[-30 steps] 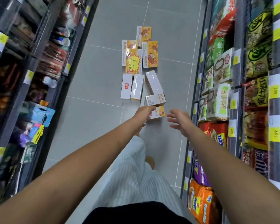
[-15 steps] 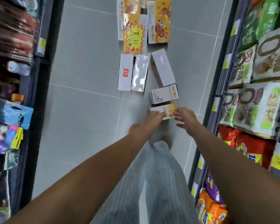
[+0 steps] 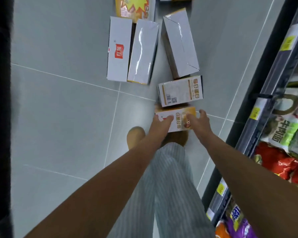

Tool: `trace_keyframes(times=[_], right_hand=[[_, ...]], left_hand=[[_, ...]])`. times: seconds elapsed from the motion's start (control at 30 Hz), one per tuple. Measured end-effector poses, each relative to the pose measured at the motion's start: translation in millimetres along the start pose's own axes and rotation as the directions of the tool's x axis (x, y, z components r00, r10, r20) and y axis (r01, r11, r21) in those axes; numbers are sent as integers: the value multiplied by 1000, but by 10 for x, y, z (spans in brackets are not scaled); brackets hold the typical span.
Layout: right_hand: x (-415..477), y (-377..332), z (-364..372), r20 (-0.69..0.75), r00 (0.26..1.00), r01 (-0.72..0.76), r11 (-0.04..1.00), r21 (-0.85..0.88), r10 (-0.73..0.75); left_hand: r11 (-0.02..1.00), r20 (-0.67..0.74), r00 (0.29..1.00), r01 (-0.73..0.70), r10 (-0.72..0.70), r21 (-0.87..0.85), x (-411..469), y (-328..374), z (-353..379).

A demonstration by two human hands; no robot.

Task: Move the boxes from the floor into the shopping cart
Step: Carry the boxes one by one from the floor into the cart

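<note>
A small white and orange box [image 3: 177, 117] lies on the grey tiled floor nearest my feet. My left hand [image 3: 159, 125] presses on its left end and my right hand [image 3: 199, 123] clasps its right end, thumb on top. Just beyond it lies a white box with a barcode [image 3: 180, 91]. Three long white boxes lie further out: one with a red logo [image 3: 119, 48], a glossy one [image 3: 143, 50] and a tilted one [image 3: 179, 42]. An orange and yellow box [image 3: 132, 7] is cut off at the top edge. No shopping cart is in view.
A shelf of bagged snacks [image 3: 282, 134] runs down the right side, close to the boxes. A dark shelf edge [image 3: 0, 100] lines the left. My striped trousers [image 3: 167, 186] and tan shoes [image 3: 136, 136] stand just behind the nearest box.
I have bent lower and the view has closed in on the floor. Both hands went from hovering near the nearest box to gripping its two ends.
</note>
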State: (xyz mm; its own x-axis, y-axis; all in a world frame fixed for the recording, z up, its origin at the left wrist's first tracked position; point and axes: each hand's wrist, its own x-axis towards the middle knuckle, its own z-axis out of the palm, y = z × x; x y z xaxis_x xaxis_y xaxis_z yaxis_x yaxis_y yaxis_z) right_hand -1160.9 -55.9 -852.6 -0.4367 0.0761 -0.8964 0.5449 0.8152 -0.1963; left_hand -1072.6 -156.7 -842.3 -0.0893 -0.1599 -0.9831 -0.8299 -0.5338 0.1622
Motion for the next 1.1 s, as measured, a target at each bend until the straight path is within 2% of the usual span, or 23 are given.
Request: trace_keyframes(times=[0.17, 0.27, 0.43, 0.53, 0.73, 0.83, 1.1], right_hand=[[457, 84, 155, 53, 998, 10, 996, 88, -15], [576, 106, 211, 71, 996, 43, 993, 109, -51], [615, 49, 201, 76, 994, -85, 985, 152, 74], [522, -15, 180, 68, 993, -100, 989, 110, 93], [6, -152, 83, 88, 993, -86, 988, 127, 75], [-396, -201, 40, 110, 992, -76, 984, 160, 59], [-1274, -209, 62, 151, 988, 2, 992, 128, -21]], left_hand=[[997, -99, 994, 45, -52, -70, 607, -140, 110], [997, -116, 993, 2, -11, -82, 735, -187, 130], [987, -115, 993, 15, -34, -161, 780, -283, 193], [982, -101, 994, 31, -51, -187, 670, -278, 155], [916, 71, 979, 203, -190, -347, 63, -154, -216], [896, 151, 969, 239, -195, -375, -387, -99, -405], [855, 139, 968, 248, -207, -456, -1417, -185, -922]])
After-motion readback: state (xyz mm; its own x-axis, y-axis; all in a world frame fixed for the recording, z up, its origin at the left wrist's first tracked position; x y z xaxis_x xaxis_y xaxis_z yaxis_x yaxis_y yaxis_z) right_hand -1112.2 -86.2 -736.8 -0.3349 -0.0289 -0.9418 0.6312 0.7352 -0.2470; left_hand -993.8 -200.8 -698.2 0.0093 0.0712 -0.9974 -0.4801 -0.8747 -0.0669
